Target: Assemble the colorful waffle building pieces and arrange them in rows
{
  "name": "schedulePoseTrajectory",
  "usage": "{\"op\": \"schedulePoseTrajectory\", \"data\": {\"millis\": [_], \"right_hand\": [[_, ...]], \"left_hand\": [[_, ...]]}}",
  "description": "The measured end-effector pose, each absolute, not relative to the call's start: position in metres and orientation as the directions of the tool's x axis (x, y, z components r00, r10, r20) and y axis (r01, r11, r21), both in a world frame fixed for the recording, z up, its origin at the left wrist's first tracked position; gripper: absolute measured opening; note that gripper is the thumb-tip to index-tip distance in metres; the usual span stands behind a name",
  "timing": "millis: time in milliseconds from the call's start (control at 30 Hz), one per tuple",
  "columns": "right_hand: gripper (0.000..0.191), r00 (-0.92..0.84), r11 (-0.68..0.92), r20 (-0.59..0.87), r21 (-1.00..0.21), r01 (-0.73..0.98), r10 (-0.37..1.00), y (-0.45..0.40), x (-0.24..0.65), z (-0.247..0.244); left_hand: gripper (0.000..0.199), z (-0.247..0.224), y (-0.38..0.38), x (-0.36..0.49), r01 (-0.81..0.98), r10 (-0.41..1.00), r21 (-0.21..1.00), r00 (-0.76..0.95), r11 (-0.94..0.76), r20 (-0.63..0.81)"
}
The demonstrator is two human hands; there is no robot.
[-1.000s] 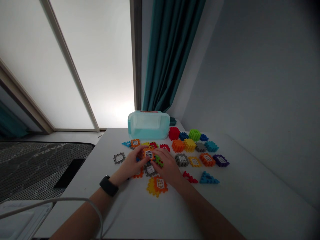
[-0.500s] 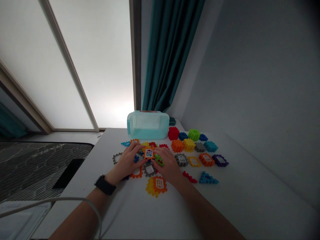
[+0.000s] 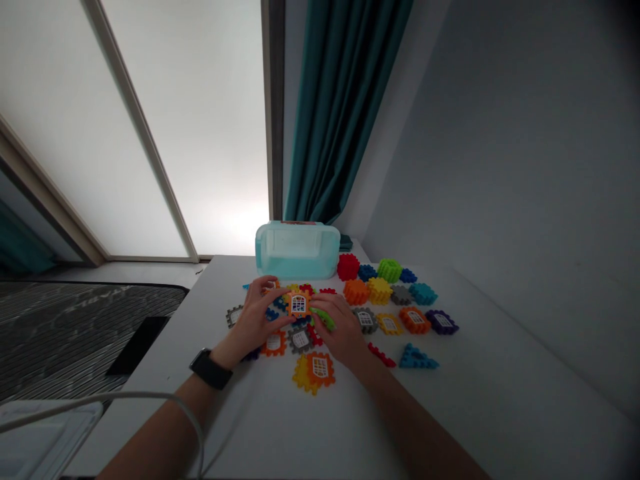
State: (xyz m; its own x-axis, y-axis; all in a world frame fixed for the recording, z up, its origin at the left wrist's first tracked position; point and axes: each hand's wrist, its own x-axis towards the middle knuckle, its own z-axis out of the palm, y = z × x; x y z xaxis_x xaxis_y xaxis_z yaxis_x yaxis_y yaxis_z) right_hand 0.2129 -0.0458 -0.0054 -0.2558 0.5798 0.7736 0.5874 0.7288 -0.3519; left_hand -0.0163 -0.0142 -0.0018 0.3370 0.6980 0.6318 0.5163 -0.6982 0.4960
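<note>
window: frosted, bright (image 3: pixel 190 133) | curtain: teal, gathered (image 3: pixel 345 113) | wall: grey (image 3: pixel 505 167) | table: white (image 3: pixel 480 373)

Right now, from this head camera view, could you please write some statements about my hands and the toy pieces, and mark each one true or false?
1. The left hand wears a black watch on its wrist. True.
2. The right hand touches a green plastic piece. True.
3. The translucent aqua plastic box stands at the right edge of the table. False: it stands at the far end, behind the pieces.
4. The blue triangular piece lies inside the box. False: it lies on the table, right of the right hand.
5. An orange window piece is between the two hands. True.
</note>
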Motion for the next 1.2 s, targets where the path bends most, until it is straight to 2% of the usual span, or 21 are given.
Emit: {"op": "schedulePoseTrajectory", "data": {"millis": [233, 433, 567, 667, 767, 867, 1033, 1200], "right_hand": [[0.023, -0.276, 0.730, 0.761, -0.351, 0.586, 0.587, -0.047, 0.213, -0.005], [0.021, -0.273, 0.742, 0.760, -0.377, 0.554, 0.590, -0.047, 0.213, -0.003], [0.018, -0.221, 0.734, 0.750, -0.465, 0.495, 0.624, -0.048, 0.212, -0.003], [0.016, -0.132, 0.667, 0.686, -0.615, 0.421, 0.716, -0.047, 0.210, -0.003], [0.016, -0.006, 0.497, 0.514, -0.825, 0.270, 0.858, -0.046, 0.206, -0.004], [0.021, 0.060, 0.321, 0.326, -0.944, 0.073, 0.944, -0.044, 0.203, -0.002], [0.032, 0.079, 0.134, 0.125, -0.982, -0.131, 0.989, -0.042, 0.203, 0.000], [0.034, 0.052, 0.060, 0.049, -0.970, -0.237, 0.997, -0.041, 0.202, -0.002]], "left_hand": [[0.043, -0.001, -0.015, -0.015, 0.497, 0.694, 0.502, 0.360, -0.708, 0.623], [0.034, 0.003, -0.019, -0.011, 0.417, 0.709, 0.573, 0.411, -0.706, 0.574], [0.023, 0.007, -0.021, -0.006, 0.347, 0.733, 0.651, 0.421, -0.675, 0.535], [0.020, 0.010, -0.024, -0.002, 0.287, 0.755, 0.721, 0.438, -0.631, 0.487], [0.021, 0.010, -0.027, 0.004, 0.203, 0.826, 0.850, 0.424, -0.486, 0.371], [0.024, 0.008, -0.030, 0.011, 0.010, 0.903, 0.975, 0.377, -0.224, 0.204], [0.035, 0.006, -0.033, 0.017, -0.249, 0.927, 0.965, 0.375, 0.077, 0.023], [0.040, 0.007, -0.032, 0.016, -0.357, 0.922, 0.910, 0.381, 0.211, -0.065]]}}
